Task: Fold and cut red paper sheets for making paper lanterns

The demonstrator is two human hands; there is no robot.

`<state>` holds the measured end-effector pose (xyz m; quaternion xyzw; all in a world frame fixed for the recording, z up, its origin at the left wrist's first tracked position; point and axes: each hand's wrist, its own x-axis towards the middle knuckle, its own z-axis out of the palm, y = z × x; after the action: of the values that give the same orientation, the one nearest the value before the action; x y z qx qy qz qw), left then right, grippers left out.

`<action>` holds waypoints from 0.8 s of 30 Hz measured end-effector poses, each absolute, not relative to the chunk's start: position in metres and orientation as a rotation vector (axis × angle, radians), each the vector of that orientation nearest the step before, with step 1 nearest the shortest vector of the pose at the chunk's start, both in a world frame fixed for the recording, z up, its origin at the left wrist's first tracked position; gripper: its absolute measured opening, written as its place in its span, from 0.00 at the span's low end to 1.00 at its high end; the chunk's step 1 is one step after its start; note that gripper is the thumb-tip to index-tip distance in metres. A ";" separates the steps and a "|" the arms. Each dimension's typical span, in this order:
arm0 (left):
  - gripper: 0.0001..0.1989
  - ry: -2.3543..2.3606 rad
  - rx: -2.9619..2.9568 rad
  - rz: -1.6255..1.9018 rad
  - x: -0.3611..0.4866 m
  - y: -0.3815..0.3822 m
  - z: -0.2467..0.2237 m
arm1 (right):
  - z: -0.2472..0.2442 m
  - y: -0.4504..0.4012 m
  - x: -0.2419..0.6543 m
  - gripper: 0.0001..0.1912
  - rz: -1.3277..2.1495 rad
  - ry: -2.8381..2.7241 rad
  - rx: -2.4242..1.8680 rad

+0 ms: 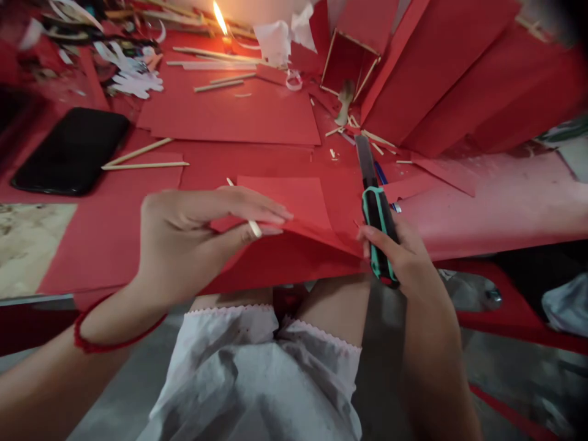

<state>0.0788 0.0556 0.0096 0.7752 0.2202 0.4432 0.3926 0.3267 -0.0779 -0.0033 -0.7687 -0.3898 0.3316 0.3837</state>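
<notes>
Red paper (pixel 316 237) is bent up at the table's front edge. My left hand (pixel 197 236), with a red band on its wrist, pinches its left part and also holds a thin wooden stick (pixel 254 229) between its fingers. On the right, my right hand (pixel 402 254) is closed round a utility knife (pixel 379 226) with a black and teal handle, its blade pointing away from me. The fingertips of that hand are beside the paper's right corner; whether they grip it is unclear. A smaller red sheet (pixel 285 193) lies just behind.
A lit flame (pixel 220 18) burns at the back, near wooden sticks (pixel 218 86) and paper scraps (pixel 133 73). A black phone (pixel 71 150) lies at left. Large red folded panels (pixel 441 73) and an open red box frame (pixel 346 64) stand at back right.
</notes>
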 end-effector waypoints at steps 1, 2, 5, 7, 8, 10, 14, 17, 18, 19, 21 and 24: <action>0.04 0.643 1.875 1.182 0.080 0.058 0.014 | -0.007 -0.074 0.330 0.18 0.686 -1.042 -2.053; 0.04 0.702 1.777 1.241 0.082 0.062 0.018 | -0.011 -0.069 0.334 0.18 0.503 -1.110 -2.164; 0.07 0.726 1.520 1.370 0.088 0.081 0.027 | -0.022 -0.046 0.344 0.16 0.042 -1.343 -2.415; 0.10 0.720 1.430 1.412 0.091 0.099 0.031 | -0.024 -0.027 0.349 0.16 -0.094 -1.434 -2.368; 0.11 0.713 1.407 1.422 0.093 0.108 0.033 | -0.022 -0.018 0.350 0.17 -0.111 -1.457 -2.262; 0.13 0.710 1.373 1.418 0.096 0.124 0.035 | -0.012 -0.002 0.347 0.22 0.031 -1.464 -1.953; 0.14 0.705 1.355 1.419 0.101 0.148 0.038 | 0.016 0.023 0.324 0.29 0.681 -1.343 -1.317; 0.14 0.711 1.341 1.476 0.106 0.159 0.039 | 0.028 0.038 0.307 0.32 0.864 -1.152 -1.080; 0.14 0.722 1.336 1.493 0.107 0.163 0.038 | 0.028 0.043 0.304 0.38 0.877 -1.097 -1.022; 0.15 0.735 1.335 1.505 0.108 0.167 0.037 | 0.027 0.048 0.301 0.42 0.875 -1.063 -0.983; 0.17 0.761 1.349 1.512 0.111 0.175 0.034 | 0.019 0.057 0.298 0.41 0.811 -1.081 -1.024; 0.23 0.775 1.433 1.450 0.116 0.188 0.025 | 0.002 0.071 0.298 0.28 0.630 -1.137 -1.246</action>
<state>0.1165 0.1876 0.0252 0.5828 0.3150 0.5895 0.4621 0.2978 0.0706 0.0019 -0.5422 -0.4949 0.2743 0.6212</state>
